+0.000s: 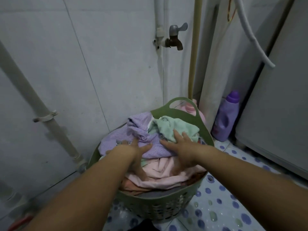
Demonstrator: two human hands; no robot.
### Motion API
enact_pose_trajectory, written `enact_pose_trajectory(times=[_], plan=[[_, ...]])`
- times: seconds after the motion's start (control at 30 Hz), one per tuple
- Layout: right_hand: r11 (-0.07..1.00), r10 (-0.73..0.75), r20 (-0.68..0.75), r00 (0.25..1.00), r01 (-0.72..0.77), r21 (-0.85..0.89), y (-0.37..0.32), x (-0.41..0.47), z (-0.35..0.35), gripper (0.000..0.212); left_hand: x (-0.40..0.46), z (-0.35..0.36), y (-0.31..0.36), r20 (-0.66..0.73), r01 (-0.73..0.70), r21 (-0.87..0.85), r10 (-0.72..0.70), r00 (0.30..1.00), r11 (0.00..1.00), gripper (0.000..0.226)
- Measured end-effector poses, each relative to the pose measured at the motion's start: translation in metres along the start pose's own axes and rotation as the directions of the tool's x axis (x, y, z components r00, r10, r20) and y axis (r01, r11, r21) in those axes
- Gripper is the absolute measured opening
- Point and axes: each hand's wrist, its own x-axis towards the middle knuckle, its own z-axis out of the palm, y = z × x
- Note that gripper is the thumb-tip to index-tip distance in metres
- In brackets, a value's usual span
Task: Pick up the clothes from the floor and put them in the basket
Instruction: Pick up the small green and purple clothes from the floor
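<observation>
A green plastic basket [186, 114] stands on the tiled floor in the corner, heaped with clothes. On top lie a purple striped garment [133, 130], a mint green towel [173, 125] and a pale pink cloth [165, 174]. My left hand [133, 150] lies flat on the purple striped garment with fingers spread. Spread the same way, my right hand [180, 147] rests where the purple garment meets the green towel. Neither hand grips anything. No clothes show on the visible floor.
A tap [175, 37] sticks out of the wall above the basket. A purple detergent bottle [225, 117] and a pink bottle [190, 107] stand behind it. A white appliance [280, 97] fills the right side. A slanted pipe [33, 100] runs down the left wall.
</observation>
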Motion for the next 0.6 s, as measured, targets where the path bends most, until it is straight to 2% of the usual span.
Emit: enact_pose_trajectory(times=[0.1,0.2,0.4,0.57,0.6], plan=[[0.997,0.024,0.083,0.996,-0.018,-0.076,-0.002,0.030,0.001,0.110,0.014,-0.010,0.004,0.085,0.003,0.110,-0.013,0.996,0.994,0.119],[0.994,0.058,0.169,0.984,-0.041,-0.099,0.001,0.062,0.009,0.111,0.031,-0.014,0.014,0.114,-0.056,0.162,0.038,0.993,0.985,0.111],[0.992,0.067,0.238,0.969,-0.040,-0.116,0.009,0.108,0.025,0.101,0.082,0.002,0.012,0.178,-0.105,0.233,0.064,0.982,0.967,0.108],[0.994,0.080,0.254,0.964,-0.060,-0.086,0.009,0.133,0.027,0.099,0.111,0.012,0.012,0.113,-0.155,0.311,0.126,0.986,0.938,0.067],[0.995,0.086,0.250,0.964,-0.070,-0.074,0.008,0.134,0.029,0.098,0.115,0.017,0.014,0.102,-0.131,0.307,0.105,0.989,0.943,0.067]])
